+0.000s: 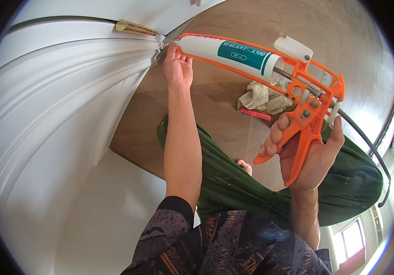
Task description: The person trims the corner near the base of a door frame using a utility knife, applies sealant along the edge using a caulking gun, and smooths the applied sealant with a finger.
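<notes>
An orange caulking gun (314,110) lies across the view, loaded with a white and teal sealant cartridge (229,51). Wrapped round its handle and trigger are the fingers of my right hand (313,160). At the front end, my left hand (178,68) supports the gun with closed fingers near the nozzle. The nozzle points left at the edge of the white door-frame moulding (91,57); whether its tip touches, I cannot tell. From the back of the gun, the bent plunger rod (366,140) reaches out over my right knee.
A brass-coloured hinge (135,27) sits on the white woodwork just above the nozzle. Below the gun, a crumpled, stained rag (261,98) rests on the wooden floor (224,103) beside a small red ridged tool (255,114). My legs in green trousers (238,165) are folded underneath.
</notes>
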A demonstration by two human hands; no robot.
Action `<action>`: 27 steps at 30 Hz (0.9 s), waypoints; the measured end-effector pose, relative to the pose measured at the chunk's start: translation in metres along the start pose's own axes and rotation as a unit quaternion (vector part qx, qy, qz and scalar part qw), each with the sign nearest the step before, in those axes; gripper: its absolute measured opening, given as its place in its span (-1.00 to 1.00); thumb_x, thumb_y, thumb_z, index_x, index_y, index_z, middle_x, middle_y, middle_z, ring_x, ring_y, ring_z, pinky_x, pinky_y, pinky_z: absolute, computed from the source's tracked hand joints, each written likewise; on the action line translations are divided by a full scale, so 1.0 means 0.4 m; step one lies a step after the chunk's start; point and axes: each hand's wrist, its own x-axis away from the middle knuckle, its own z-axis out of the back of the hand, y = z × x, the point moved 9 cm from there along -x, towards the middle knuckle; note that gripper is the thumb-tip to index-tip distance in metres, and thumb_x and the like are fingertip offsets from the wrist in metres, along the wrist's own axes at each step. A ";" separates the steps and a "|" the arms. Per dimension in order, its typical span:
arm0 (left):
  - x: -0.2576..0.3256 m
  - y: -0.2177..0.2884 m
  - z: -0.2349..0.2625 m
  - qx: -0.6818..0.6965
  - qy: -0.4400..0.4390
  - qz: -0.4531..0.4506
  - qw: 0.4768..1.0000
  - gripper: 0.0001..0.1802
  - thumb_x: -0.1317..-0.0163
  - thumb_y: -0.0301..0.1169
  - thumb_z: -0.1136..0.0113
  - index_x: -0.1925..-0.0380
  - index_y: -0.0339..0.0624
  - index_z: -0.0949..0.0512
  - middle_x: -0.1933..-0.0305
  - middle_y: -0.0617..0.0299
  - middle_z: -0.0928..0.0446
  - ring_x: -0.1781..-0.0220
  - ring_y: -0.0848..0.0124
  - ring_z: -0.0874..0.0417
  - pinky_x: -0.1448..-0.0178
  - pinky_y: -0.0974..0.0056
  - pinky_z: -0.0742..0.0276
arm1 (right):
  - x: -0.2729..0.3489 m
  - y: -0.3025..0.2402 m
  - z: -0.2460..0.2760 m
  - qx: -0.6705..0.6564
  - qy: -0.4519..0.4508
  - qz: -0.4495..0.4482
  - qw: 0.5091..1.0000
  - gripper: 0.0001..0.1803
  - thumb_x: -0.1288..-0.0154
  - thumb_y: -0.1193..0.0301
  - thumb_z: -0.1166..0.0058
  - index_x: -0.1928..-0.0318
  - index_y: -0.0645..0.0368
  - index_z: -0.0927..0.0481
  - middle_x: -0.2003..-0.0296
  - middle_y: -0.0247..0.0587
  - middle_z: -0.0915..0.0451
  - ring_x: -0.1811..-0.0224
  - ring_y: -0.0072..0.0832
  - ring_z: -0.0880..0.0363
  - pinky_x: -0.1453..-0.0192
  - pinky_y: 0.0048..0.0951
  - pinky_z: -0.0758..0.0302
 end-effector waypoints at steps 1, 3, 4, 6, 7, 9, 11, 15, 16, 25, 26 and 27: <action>0.000 0.001 0.000 -0.001 -0.004 -0.003 1.000 -0.72 -0.52 -0.25 -0.08 0.01 -0.25 -0.54 -0.02 0.21 -0.61 -0.13 0.40 -0.59 -0.31 0.23 -0.49 | 0.004 0.005 0.004 -0.018 0.015 -0.002 1.000 -0.01 -0.37 -0.41 0.64 0.12 0.34 -0.50 0.39 -0.05 -0.56 0.51 -0.25 -0.56 0.33 -0.17 -0.61; 0.003 0.001 0.002 -0.003 -0.003 -0.004 1.000 -0.73 -0.52 -0.25 -0.07 0.03 -0.24 -0.55 -0.01 0.22 -0.62 -0.12 0.41 -0.59 -0.31 0.23 -0.48 | 0.010 0.012 0.002 -0.023 0.018 -0.003 1.000 -0.01 -0.37 -0.40 0.63 0.11 0.35 -0.50 0.38 -0.05 -0.56 0.50 -0.25 -0.57 0.32 -0.16 -0.60; 0.004 0.001 0.001 -0.004 -0.003 -0.004 1.000 -0.73 -0.52 -0.26 -0.07 0.04 -0.24 -0.55 0.00 0.22 -0.62 -0.11 0.41 -0.59 -0.31 0.23 -0.48 | 0.013 0.015 0.003 -0.028 0.021 -0.004 0.999 -0.02 -0.37 -0.40 0.61 0.09 0.36 -0.50 0.37 -0.04 -0.57 0.49 -0.24 -0.57 0.31 -0.15 -0.60; 0.006 0.001 0.002 -0.003 0.000 -0.001 1.000 -0.74 -0.52 -0.26 -0.07 0.05 -0.23 -0.56 0.01 0.23 -0.62 -0.11 0.42 -0.59 -0.30 0.23 -0.48 | 0.016 0.019 0.001 -0.032 0.007 -0.004 0.999 -0.02 -0.36 -0.40 0.60 0.09 0.36 -0.49 0.37 -0.04 -0.57 0.48 -0.23 -0.57 0.30 -0.14 -0.60; 0.007 0.000 0.003 -0.003 0.003 0.002 1.000 -0.75 -0.52 -0.26 -0.07 0.06 -0.22 -0.56 0.02 0.23 -0.62 -0.10 0.42 -0.59 -0.30 0.24 -0.49 | 0.018 0.021 -0.003 -0.036 -0.007 -0.006 0.999 -0.02 -0.35 -0.40 0.59 0.08 0.36 -0.49 0.37 -0.04 -0.56 0.47 -0.23 -0.58 0.29 -0.13 -0.60; 0.009 -0.001 0.005 -0.005 0.006 0.003 1.000 -0.75 -0.52 -0.26 -0.07 0.06 -0.22 -0.56 0.02 0.23 -0.62 -0.09 0.42 -0.59 -0.29 0.24 -0.49 | 0.021 0.025 0.002 -0.037 -0.007 -0.008 0.999 -0.02 -0.35 -0.40 0.58 0.08 0.36 -0.49 0.38 -0.05 -0.56 0.47 -0.23 -0.58 0.29 -0.12 -0.60; 0.012 -0.001 0.005 -0.008 0.009 0.004 1.000 -0.75 -0.52 -0.26 -0.07 0.07 -0.21 -0.56 0.02 0.23 -0.63 -0.09 0.42 -0.60 -0.29 0.25 -0.49 | 0.024 0.029 0.001 -0.037 -0.007 -0.010 0.999 -0.02 -0.35 -0.41 0.58 0.07 0.36 -0.49 0.38 -0.05 -0.56 0.46 -0.22 -0.58 0.28 -0.12 -0.60; 0.010 0.000 0.010 -0.011 0.000 0.008 1.000 -0.76 -0.51 -0.24 -0.09 0.09 -0.17 -0.58 0.03 0.26 -0.65 -0.10 0.44 -0.59 -0.28 0.25 -0.47 | 0.030 0.039 0.005 -0.049 -0.002 -0.004 0.999 -0.01 -0.34 -0.41 0.58 0.06 0.37 -0.49 0.36 -0.07 -0.56 0.45 -0.23 -0.58 0.29 -0.12 -0.61; 0.010 -0.002 0.010 -0.013 -0.004 0.010 1.000 -0.77 -0.51 -0.23 -0.09 0.09 -0.14 -0.58 0.04 0.29 -0.66 -0.12 0.46 -0.59 -0.29 0.25 -0.45 | 0.031 0.039 0.001 -0.038 -0.020 0.001 0.999 -0.01 -0.34 -0.41 0.58 0.05 0.37 -0.49 0.34 -0.07 -0.56 0.44 -0.24 -0.59 0.29 -0.12 -0.61; 0.007 -0.005 0.021 -0.007 -0.005 0.014 1.000 -0.79 -0.50 -0.26 -0.12 0.12 -0.17 -0.58 0.07 0.29 -0.63 -0.08 0.46 -0.59 -0.27 0.28 -0.46 | 0.045 0.056 -0.003 -0.064 0.025 -0.001 0.998 -0.01 -0.34 -0.42 0.60 0.07 0.34 -0.49 0.37 -0.12 -0.53 0.41 -0.29 -0.57 0.29 -0.14 -0.60; 0.008 -0.008 0.021 -0.005 -0.005 0.015 1.000 -0.79 -0.50 -0.26 -0.12 0.12 -0.17 -0.58 0.07 0.29 -0.63 -0.08 0.46 -0.59 -0.27 0.28 -0.46 | 0.046 0.057 0.001 -0.067 0.035 -0.001 0.997 -0.01 -0.34 -0.42 0.60 0.08 0.34 -0.49 0.37 -0.12 -0.53 0.41 -0.29 -0.57 0.29 -0.15 -0.59; 0.009 -0.007 0.021 -0.006 -0.008 0.015 1.000 -0.79 -0.49 -0.26 -0.13 0.12 -0.17 -0.58 0.08 0.31 -0.62 -0.07 0.47 -0.59 -0.27 0.29 -0.46 | 0.046 0.061 0.000 -0.065 0.018 -0.004 0.998 -0.02 -0.34 -0.42 0.61 0.10 0.33 -0.49 0.38 -0.11 -0.52 0.42 -0.29 -0.56 0.27 -0.15 -0.58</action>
